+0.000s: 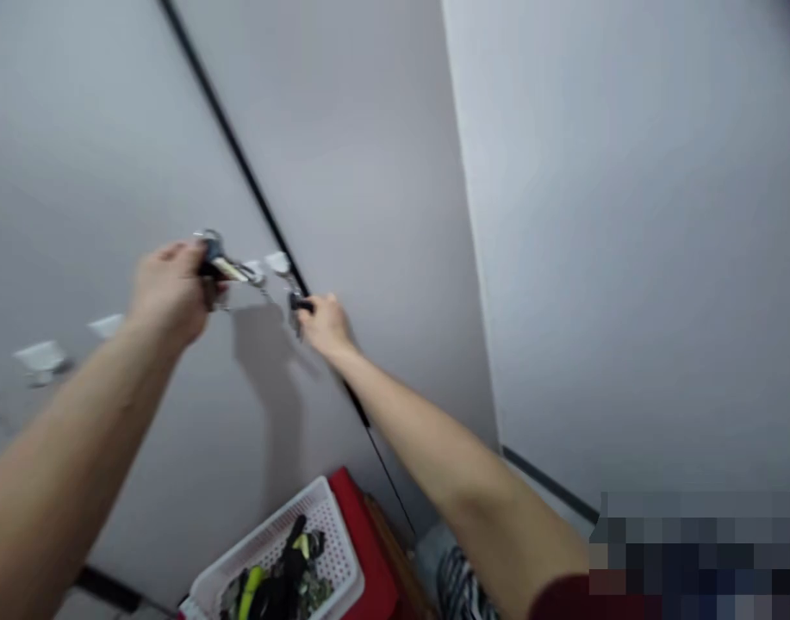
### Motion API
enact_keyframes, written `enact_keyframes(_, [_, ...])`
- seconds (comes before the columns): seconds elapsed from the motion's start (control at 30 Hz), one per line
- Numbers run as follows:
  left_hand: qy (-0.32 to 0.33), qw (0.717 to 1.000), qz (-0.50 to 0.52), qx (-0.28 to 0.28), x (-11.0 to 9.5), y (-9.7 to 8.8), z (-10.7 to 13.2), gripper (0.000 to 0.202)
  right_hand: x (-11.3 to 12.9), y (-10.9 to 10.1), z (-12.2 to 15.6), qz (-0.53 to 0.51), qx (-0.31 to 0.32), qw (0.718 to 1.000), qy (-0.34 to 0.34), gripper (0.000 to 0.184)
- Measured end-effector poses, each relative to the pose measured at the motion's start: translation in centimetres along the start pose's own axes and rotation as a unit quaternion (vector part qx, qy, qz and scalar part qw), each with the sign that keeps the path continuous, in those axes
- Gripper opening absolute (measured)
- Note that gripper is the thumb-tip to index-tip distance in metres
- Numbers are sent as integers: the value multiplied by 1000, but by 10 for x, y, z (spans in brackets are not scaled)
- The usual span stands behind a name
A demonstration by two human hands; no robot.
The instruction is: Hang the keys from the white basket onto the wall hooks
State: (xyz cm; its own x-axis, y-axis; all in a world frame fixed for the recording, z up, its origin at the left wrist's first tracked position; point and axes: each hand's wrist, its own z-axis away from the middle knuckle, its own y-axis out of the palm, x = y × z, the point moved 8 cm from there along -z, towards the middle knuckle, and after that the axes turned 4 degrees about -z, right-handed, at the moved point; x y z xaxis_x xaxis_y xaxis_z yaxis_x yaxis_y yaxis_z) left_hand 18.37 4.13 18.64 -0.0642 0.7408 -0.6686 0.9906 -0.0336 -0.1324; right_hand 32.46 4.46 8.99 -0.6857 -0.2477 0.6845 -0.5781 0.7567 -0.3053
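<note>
In the middle left of the head view, my left hand (171, 293) is closed around a bunch of keys (225, 267) with a metal ring and dark parts. The bunch is close to a white wall hook (255, 272). To its right, my right hand (330, 327) pinches a second, smaller key bunch (300, 303) with a black piece on it. That bunch hangs just below another white hook (277, 263), beside the black strip (239, 159) that runs down the pale panel. Blur hides whether either bunch touches its hook.
More white hooks (40, 356) are fixed on the panel at the left. Below stands a white perforated basket (346, 560) with dark and yellow-green items inside, next to a red box (369, 551). A plain pale wall (627, 215) fills the right side.
</note>
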Motion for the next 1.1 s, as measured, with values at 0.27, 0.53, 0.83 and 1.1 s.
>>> enact_keyframes(0.27, [-107, 990, -72, 60, 57, -50, 68, 20, 54, -28, -39, -86, -21, 990, -107, 24])
enact_keyframes(0.53, [-294, 934, -100, 178, 192, -88, 188, 21, 70, -1, -48, 100, 131, 986, -22, 16])
enact_keyframes(0.83, [-284, 904, -192, 256, 245, -116, 282, 19, 137, -2, -43, -8, -13, 989, -147, 22])
enact_keyframes(1.1, [-273, 922, -233, 148, 252, -154, 291, 24, 42, 111, 123, -89, 325, 940, -56, 23])
